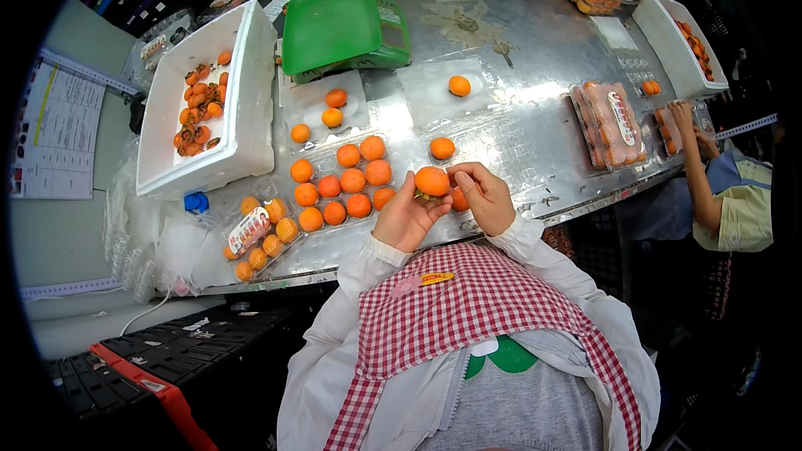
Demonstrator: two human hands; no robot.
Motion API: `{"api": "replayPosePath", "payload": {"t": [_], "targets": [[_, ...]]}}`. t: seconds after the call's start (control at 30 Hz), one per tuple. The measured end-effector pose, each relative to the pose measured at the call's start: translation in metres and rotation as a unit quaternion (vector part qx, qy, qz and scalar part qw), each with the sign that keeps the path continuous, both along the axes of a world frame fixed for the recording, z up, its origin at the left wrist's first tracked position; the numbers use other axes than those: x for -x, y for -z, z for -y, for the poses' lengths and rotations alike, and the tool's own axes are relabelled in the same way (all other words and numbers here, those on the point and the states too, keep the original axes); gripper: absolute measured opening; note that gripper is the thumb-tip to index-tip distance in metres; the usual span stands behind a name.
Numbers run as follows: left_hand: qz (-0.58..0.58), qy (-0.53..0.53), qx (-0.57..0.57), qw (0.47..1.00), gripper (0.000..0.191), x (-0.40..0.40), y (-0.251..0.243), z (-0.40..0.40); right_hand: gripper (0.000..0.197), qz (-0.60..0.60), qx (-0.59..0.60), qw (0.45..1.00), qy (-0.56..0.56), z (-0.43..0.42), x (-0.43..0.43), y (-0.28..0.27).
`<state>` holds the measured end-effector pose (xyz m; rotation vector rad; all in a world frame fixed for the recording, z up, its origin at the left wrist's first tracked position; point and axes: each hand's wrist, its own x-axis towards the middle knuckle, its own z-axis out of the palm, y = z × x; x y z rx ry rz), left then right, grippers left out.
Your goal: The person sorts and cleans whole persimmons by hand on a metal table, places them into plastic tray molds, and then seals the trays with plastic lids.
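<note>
My left hand [410, 213] holds an orange persimmon [432, 181], its green calyx turned down towards the fingers. My right hand [485, 194] is just right of it, fingertips near or at the fruit; whether they touch cannot be told. A second persimmon [460, 200] lies partly hidden beside the right hand. Left of my hands, a clear plastic tray [324, 173] bears several persimmons in rows. Another clear tray [507, 156] is behind my right hand, with one persimmon [442, 148] near its left end. A closed, labelled pack of persimmons [263, 238] lies at the front left.
A white foam box [250, 131] of persimmons stands left, beside a green weighing scale [332, 28]. Loose persimmons lie on white sheets [423, 91]. Stacked packs [606, 125] and another foam box [673, 53] are at right, where a co-worker's hand [682, 116] touches a pack.
</note>
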<state>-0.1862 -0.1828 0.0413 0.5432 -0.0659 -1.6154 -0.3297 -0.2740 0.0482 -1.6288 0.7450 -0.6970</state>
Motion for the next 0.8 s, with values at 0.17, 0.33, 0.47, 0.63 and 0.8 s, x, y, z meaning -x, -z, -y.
{"api": "replayPosePath", "payload": {"t": [0.17,0.33,0.47,0.63,0.8], "targets": [[-0.005,-0.001,-0.001,1.0,0.046,0.0,0.004,-0.001,0.032,0.039,-0.028,0.998,-0.032,0.003,0.0,0.002],[0.049,0.002,-0.012,0.999,0.043,0.004,-0.001,0.0,0.048,0.059,-0.045,0.985,-0.156,0.006,0.001,-0.006],[0.092,0.017,-0.005,0.996,0.045,0.004,-0.002,-0.002,0.054,0.051,-0.1,0.974,-0.196,0.005,0.005,-0.003],[0.075,0.069,-0.008,0.995,0.05,0.002,0.0,-0.002,0.054,0.053,-0.111,0.973,-0.195,0.004,0.006,-0.009],[0.018,0.087,0.016,0.996,0.052,0.0,0.007,-0.001,0.056,0.027,-0.114,0.974,-0.193,0.004,0.006,-0.015]]}}
